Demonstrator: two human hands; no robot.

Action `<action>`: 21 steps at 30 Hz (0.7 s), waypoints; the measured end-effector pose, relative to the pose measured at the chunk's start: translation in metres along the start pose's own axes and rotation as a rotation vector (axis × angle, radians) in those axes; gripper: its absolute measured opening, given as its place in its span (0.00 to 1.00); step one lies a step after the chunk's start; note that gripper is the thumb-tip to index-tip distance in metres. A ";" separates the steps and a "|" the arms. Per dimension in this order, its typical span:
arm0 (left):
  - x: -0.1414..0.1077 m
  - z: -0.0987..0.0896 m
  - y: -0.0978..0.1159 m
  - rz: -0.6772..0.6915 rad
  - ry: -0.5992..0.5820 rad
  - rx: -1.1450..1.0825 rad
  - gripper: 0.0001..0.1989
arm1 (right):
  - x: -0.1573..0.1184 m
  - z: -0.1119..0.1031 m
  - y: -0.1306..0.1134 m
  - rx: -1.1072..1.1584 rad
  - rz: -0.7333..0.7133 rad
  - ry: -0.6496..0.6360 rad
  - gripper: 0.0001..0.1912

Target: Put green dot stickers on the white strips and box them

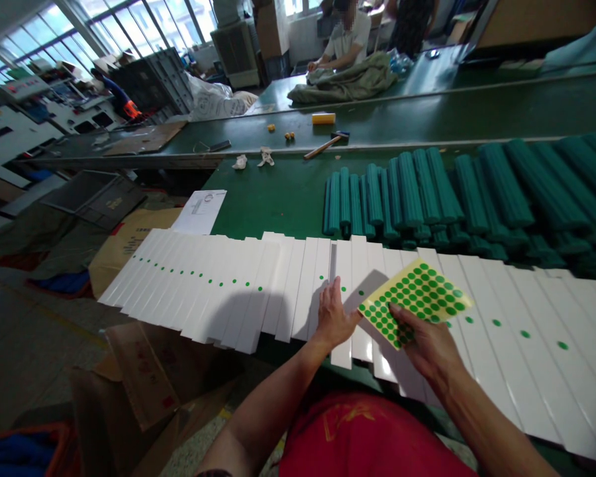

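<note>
A long row of white strips lies side by side, many bearing one green dot. My left hand rests on the strips near the middle, its fingers apart, just below a green dot. Its thumb reaches toward the left corner of a yellow sheet covered with round green stickers. My right hand grips that sheet by its lower edge, thumb on top, and holds it tilted above the strips. The fingers under the sheet are hidden.
Green ribbed rolls are piled behind the strips at the right. A hammer, a yellow cylinder and a paper lie farther back. Cardboard is at the lower left. A person works at the far table.
</note>
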State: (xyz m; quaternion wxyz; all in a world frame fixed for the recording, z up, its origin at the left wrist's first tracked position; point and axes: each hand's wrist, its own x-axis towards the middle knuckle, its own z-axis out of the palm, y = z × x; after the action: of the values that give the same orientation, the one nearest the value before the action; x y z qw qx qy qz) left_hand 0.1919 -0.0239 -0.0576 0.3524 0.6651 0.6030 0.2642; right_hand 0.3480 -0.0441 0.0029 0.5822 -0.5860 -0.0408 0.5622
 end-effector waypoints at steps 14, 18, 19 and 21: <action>-0.007 -0.082 -0.022 -0.065 -0.085 -0.486 0.13 | -0.014 0.053 0.042 -0.017 0.030 -0.079 0.20; -0.014 -0.081 -0.029 -0.070 -0.059 -0.487 0.11 | -0.014 0.058 0.048 -0.005 0.024 -0.061 0.20; -0.015 -0.081 -0.030 -0.070 -0.039 -0.474 0.10 | -0.015 0.060 0.049 -0.001 0.027 -0.057 0.20; -0.015 -0.083 -0.031 -0.064 0.008 -0.432 0.08 | -0.015 0.062 0.052 0.006 0.034 -0.045 0.21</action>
State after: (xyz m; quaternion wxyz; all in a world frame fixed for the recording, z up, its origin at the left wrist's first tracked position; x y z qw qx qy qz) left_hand 0.1065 -0.0260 -0.0299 0.4926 0.5536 0.5546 0.3786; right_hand 0.2667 -0.0319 -0.0062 0.5731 -0.5721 -0.0420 0.5852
